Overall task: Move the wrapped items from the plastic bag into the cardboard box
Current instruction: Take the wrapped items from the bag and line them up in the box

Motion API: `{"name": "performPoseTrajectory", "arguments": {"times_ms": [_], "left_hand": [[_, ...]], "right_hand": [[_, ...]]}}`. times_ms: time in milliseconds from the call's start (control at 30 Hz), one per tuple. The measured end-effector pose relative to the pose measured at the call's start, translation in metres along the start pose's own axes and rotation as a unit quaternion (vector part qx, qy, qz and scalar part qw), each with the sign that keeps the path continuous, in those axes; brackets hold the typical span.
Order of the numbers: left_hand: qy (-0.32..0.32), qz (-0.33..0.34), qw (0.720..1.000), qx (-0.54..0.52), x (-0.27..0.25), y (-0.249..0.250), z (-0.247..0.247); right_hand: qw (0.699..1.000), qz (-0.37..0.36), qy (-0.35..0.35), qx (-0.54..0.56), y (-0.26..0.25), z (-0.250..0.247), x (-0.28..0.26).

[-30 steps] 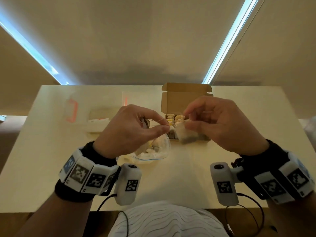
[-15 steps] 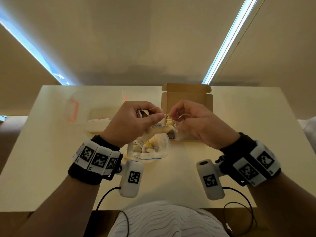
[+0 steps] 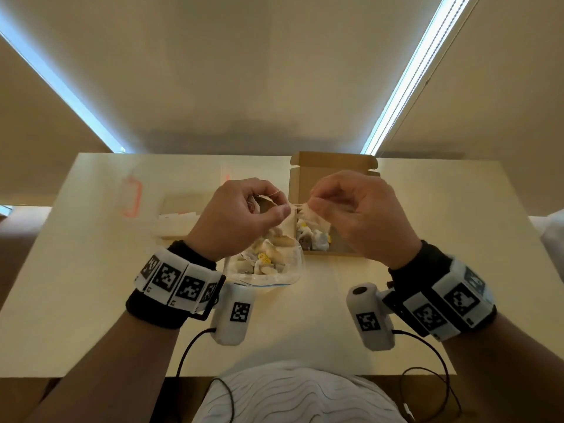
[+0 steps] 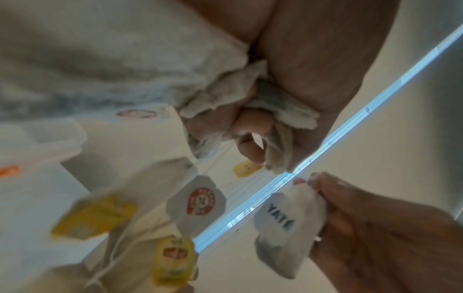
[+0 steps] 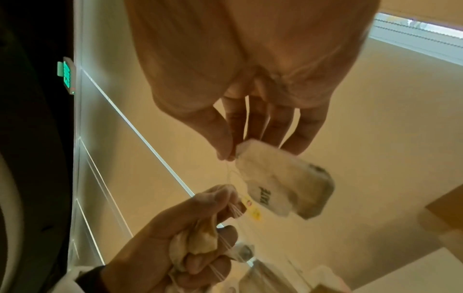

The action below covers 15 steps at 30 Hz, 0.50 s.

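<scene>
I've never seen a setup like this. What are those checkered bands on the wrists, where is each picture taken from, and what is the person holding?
No machine here: a person works with bare hands. The checkered wristbands carry small white cameras. One picture looks down from the head; the other two look along each hand from the wrists.

On the pale table lie a clear plastic bag of tea bags and, beyond it, an open brown cardboard box already holding some.

The left hand grips a bunch of crumpled white tea bags with tangled strings. The right hand pinches the top of one white tea bag with dark lettering, which hangs from its grip. Thin strings run between the hands; she seems to be untangling it.
</scene>
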<state>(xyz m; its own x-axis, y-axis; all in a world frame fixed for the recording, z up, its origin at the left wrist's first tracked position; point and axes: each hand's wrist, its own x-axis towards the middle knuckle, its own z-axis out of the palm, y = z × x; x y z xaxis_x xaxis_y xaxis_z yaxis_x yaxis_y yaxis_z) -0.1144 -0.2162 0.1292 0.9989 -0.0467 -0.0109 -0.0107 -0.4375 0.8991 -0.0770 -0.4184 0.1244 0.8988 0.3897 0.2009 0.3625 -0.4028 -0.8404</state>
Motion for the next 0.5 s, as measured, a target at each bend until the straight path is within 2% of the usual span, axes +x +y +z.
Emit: {"name": "performPoseTrajectory", "arguments": {"times_ms": [100,267,400,500], "left_hand": [[-0.003,0.006,1.000,-0.007,0.001,0.009,-0.001],[-0.032,0.023,0.999,0.007,0.013,0.025,-0.007],[0.032,0.030,0.999,0.022,0.025,0.035,-0.034],[0.056,0.031,0.998,0.000,0.027,0.042,-0.045]], "right_hand": [[0.999,0.017,-0.019,-0.030,0.000,-0.002,0.002],[0.990,0.054,-0.124,-0.029,-0.005,0.005,0.016],[0.993,0.080,-0.075,0.043,-0.011,-0.009,0.029],[0.993,0.078,-0.073,0.051,-0.012,-0.019,0.033]]}}
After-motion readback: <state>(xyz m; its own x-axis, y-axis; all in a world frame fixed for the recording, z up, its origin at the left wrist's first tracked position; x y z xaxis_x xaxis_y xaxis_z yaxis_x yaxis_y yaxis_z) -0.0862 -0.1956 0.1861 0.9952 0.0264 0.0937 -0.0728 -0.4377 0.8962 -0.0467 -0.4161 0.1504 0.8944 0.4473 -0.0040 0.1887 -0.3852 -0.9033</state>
